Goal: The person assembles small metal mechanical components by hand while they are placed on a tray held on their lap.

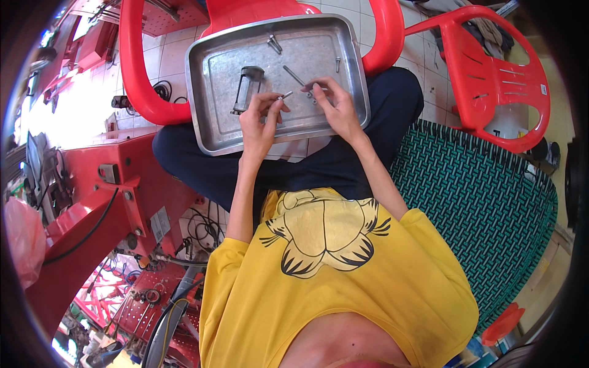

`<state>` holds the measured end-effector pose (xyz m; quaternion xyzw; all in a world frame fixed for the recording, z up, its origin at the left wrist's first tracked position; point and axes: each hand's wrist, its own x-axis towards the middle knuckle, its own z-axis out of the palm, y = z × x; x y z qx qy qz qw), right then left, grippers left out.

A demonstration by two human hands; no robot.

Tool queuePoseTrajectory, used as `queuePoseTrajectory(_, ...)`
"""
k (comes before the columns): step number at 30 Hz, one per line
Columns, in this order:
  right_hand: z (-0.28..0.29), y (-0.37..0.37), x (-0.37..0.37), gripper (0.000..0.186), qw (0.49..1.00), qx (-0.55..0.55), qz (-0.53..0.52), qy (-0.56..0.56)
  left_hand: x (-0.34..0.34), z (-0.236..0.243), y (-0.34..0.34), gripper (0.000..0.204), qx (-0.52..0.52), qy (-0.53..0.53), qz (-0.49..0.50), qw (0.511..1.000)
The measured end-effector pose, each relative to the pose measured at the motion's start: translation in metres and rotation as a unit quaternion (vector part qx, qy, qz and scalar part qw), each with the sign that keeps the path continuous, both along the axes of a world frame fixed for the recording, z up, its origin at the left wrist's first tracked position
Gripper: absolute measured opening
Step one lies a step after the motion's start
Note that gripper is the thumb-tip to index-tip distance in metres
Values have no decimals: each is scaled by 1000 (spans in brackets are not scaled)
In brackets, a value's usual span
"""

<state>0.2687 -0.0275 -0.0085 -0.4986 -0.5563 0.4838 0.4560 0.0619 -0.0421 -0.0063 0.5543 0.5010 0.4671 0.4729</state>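
Note:
My left hand (260,122) is over the near middle of a metal tray (279,142), its thumb and fingers pinching a small bolt (286,95) that points to the right. Close beside it, my right hand (339,110) has its thumb and fingers drawn together; what they hold, if anything, is hard to make out. Small metal nuts (311,97) show just under those fingertips. A long thin metal rod (293,75) lies beyond both hands. Left of them rests a dark-ended metal frame (250,75). Several bolts (274,43) lie at the far side, and a small screw (338,64) at the right.
The tray rests on a red plastic chair (142,86) before my crossed legs. Another red chair (500,92) stands at the right, beside a green woven seat (475,208). Red metal machinery (116,184) with hanging cables crowds the left.

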Motion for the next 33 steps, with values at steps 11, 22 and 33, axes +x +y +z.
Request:
queuePoseTrajectory(11, -9, 1, 2, 24, 999, 12, -38, 32, 7, -1, 3, 12, 103, 252, -59, 960)
queuePoseTrajectory(22, -12, 0, 3, 21, 999, 5, -27, 20, 10, 4, 0, 16, 95, 303, -77, 945)
queuePoseTrajectory(33, 6, -2, 0, 21, 998, -50, -16, 46, 12, 9, 1, 19, 38, 297, -78, 951)
